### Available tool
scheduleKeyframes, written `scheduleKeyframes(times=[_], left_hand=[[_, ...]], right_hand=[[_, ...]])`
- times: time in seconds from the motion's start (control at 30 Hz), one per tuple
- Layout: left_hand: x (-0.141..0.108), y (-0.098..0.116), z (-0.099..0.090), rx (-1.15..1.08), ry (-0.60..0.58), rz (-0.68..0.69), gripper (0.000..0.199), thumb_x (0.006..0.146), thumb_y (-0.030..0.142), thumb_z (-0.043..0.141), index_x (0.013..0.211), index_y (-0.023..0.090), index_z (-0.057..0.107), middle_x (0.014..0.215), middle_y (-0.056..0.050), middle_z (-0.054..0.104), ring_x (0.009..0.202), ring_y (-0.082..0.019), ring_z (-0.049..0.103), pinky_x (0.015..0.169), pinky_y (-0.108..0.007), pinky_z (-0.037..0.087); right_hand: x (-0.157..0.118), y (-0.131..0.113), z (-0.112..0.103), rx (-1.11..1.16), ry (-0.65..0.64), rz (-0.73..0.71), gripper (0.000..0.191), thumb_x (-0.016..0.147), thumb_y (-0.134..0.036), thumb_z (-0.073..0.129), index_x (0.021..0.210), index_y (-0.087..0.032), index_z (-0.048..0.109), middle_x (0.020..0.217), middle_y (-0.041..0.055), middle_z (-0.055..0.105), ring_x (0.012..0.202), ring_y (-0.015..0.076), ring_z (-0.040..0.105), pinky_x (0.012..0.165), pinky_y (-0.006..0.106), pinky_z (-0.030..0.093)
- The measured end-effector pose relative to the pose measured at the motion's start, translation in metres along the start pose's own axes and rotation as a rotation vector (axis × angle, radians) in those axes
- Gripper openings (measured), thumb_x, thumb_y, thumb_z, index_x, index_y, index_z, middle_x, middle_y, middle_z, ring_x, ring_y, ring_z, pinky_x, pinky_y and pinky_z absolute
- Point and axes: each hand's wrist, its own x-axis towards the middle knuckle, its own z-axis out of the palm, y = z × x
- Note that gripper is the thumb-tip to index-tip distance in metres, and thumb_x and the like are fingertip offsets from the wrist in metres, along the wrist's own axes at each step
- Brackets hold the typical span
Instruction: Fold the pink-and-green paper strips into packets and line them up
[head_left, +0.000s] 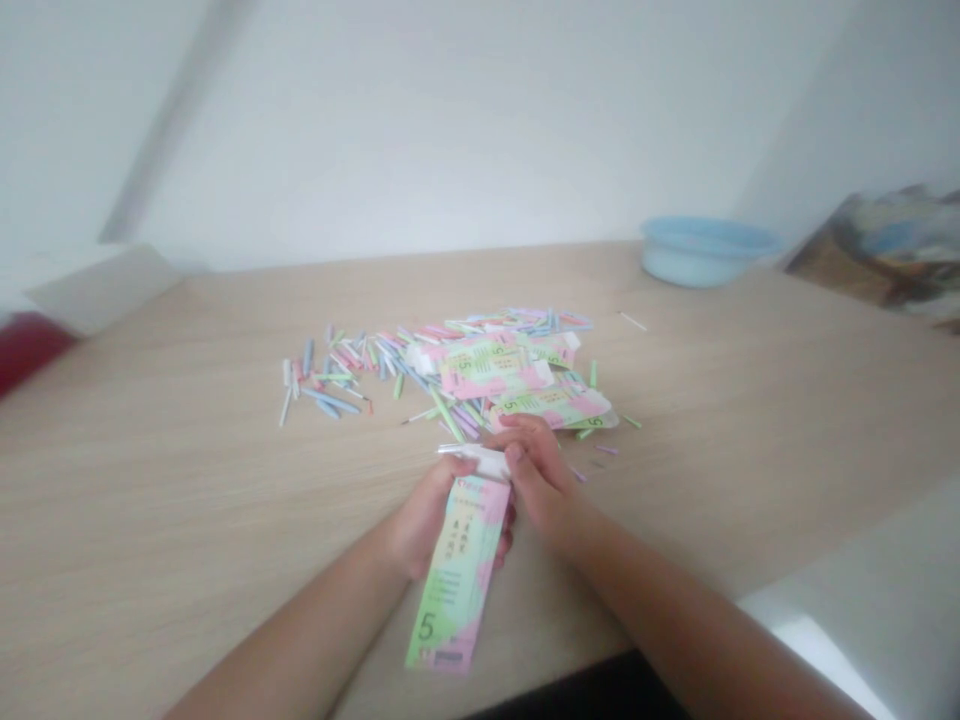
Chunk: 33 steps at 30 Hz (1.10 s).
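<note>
"Hands close together over the table, you grip a paper packet (459, 570). Who holds what?"

"Your right hand (544, 482) curls over the packet's top end, thumb and fingers pinching a white band (480, 460) there. Your left hand (429, 518) closes around the packet's side just below, its fingers (510, 525) showing behind the paper."

"Where's the packet?"

"You hold it tilted, upright in your grip, its lower end hanging toward the near edge of a light wood table (172, 480). It's printed in pastel green and pink, with a large 5 near the bottom. Whether its lower end touches the table, you can't tell."

"What lies ahead of you?"

"Just beyond your fingers, more printed packets (491, 365) lie flat on a loose spread of thin pastel sticks (337, 378) in blue, pink, green and white. A few stray sticks sit apart, one white stick (632, 321) well to the right."

"And farther out?"

"You see a pale blue basin (701, 255) at the far right of the table, a picture board (877, 250) leaning past it, and something red (26, 350) low at the left, too blurred to name."
</note>
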Motion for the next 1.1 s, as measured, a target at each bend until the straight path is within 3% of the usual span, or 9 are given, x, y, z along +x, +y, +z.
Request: scheduleKeyframes(times=[0.17, 0.27, 0.37, 0.6, 0.83, 1.1], left_hand=[[0.001, -0.001, -0.007, 0.005, -0.026, -0.044, 0.061, 0.076, 0.061, 0.055, 0.092, 0.005, 0.072, 0.077, -0.013, 0.069, 0.062, -0.025, 0.069, 0.055, -0.035, 0.054], [0.001, 0.000, -0.011, 0.005, -0.076, -0.055, 0.060, 0.078, 0.061, 0.057, 0.096, 0.006, 0.071, 0.080, -0.013, 0.069, 0.065, -0.025, 0.070, 0.058, -0.035, 0.056], [0.002, -0.001, -0.014, 0.028, -0.098, -0.037, 0.062, 0.080, 0.066, 0.058, 0.096, 0.007, 0.071, 0.081, -0.013, 0.069, 0.065, -0.026, 0.070, 0.057, -0.036, 0.057], [0.005, -0.003, -0.018, 0.062, -0.012, -0.001, 0.075, 0.085, 0.079, 0.048, 0.088, 0.008, 0.071, 0.074, -0.013, 0.069, 0.060, -0.026, 0.070, 0.053, -0.035, 0.056], [0.004, -0.002, -0.017, 0.044, 0.031, -0.022, 0.081, 0.083, 0.084, 0.045, 0.086, 0.008, 0.071, 0.071, -0.013, 0.069, 0.059, -0.027, 0.070, 0.053, -0.036, 0.057], [0.007, -0.003, -0.015, 0.089, 0.064, 0.033, 0.064, 0.086, 0.070, 0.053, 0.083, 0.008, 0.071, 0.069, -0.013, 0.069, 0.056, -0.025, 0.069, 0.050, -0.035, 0.057]], right_hand=[[0.011, -0.005, -0.009, -0.032, -0.135, 0.112, 0.021, 0.098, -0.043, 0.059, 0.091, -0.025, 0.067, 0.082, 0.0011, 0.064, 0.072, 0.0172, 0.060, 0.061, 0.030, 0.049], [0.013, -0.002, -0.012, 0.022, -0.209, 0.153, 0.013, 0.095, -0.037, 0.063, 0.097, -0.025, 0.067, 0.080, -0.0006, 0.064, 0.070, 0.0160, 0.059, 0.061, 0.029, 0.049], [0.012, 0.000, -0.013, 0.080, -0.202, 0.179, 0.017, 0.091, -0.036, 0.068, 0.103, -0.025, 0.066, 0.083, -0.0013, 0.065, 0.070, 0.0150, 0.060, 0.061, 0.028, 0.049], [0.009, -0.004, -0.014, -0.013, -0.220, 0.093, 0.010, 0.092, -0.033, 0.068, 0.092, -0.023, 0.069, 0.084, 0.0004, 0.070, 0.078, 0.0171, 0.066, 0.073, 0.033, 0.054], [0.007, -0.008, -0.018, -0.105, -0.204, 0.029, 0.010, 0.093, -0.027, 0.065, 0.098, -0.026, 0.073, 0.096, 0.0019, 0.075, 0.090, 0.0209, 0.070, 0.082, 0.038, 0.056], [0.010, -0.005, -0.015, -0.103, -0.231, 0.037, 0.013, 0.093, -0.022, 0.061, 0.103, -0.025, 0.070, 0.100, 0.0016, 0.073, 0.093, 0.0195, 0.068, 0.085, 0.037, 0.055]])
